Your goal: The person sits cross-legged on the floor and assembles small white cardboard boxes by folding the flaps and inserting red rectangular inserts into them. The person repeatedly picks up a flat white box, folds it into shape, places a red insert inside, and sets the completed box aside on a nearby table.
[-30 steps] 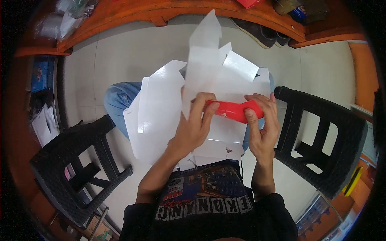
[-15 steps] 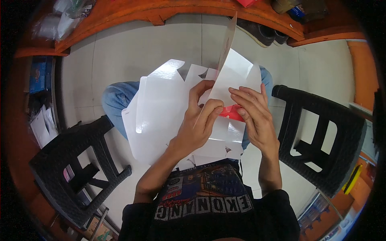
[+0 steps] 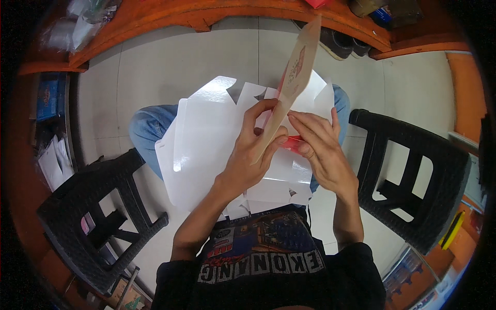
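Note:
A partly folded cardboard box (image 3: 298, 64), beige with printing on the panel facing left and white inside, stands tilted above my lap. My left hand (image 3: 250, 144) grips its lower edge, thumb in front and fingers behind. A small red flap (image 3: 292, 144) shows between my two hands. My right hand (image 3: 328, 152) pinches at that flap with the thumb, while its other fingers stretch along the white side; their tips are partly hidden by the panel. Beneath lie flat white die-cut cardboard sheets (image 3: 201, 129), spread over my legs.
A black plastic stool (image 3: 98, 222) stands at the left, and another black stool (image 3: 372, 155) at the right. An orange wooden shelf (image 3: 170, 15) curves across the far side, with dark shoes (image 3: 336, 44) under it. Plastic bags (image 3: 85, 31) lie at far left.
The beige panel has swung toward the right and nearer, so its printed face shows and covers more of the white inside. My right fingers have shifted slightly left, closing behind it.

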`<state>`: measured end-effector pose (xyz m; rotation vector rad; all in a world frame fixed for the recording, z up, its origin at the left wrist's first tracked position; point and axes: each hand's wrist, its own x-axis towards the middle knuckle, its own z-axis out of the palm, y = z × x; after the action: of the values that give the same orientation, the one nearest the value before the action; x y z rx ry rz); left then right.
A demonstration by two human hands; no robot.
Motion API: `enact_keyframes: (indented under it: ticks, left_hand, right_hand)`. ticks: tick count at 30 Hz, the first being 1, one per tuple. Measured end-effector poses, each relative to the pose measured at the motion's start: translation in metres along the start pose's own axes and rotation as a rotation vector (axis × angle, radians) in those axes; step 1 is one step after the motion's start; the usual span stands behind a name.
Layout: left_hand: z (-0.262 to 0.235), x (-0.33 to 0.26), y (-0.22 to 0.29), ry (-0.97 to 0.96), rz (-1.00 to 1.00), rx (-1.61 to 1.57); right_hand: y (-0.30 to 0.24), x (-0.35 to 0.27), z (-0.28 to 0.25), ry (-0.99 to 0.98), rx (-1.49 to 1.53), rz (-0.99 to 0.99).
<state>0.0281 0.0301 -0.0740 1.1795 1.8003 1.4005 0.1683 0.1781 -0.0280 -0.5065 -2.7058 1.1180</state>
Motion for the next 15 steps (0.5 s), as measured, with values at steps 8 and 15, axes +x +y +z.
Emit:
enact_keyframes:
  ticks: [8, 15]
  left_hand:
    - [-0.004, 0.006, 0.009, 0.108, 0.243, 0.207]
    - [0.028, -0.004, 0.003, 0.121, 0.289, -0.050]
  right_hand:
    - [-0.018, -0.005, -0.003, 0.039, -0.096, 0.011]
    - [-0.061, -0.018, -0.013, 0.626, 0.872, 0.222]
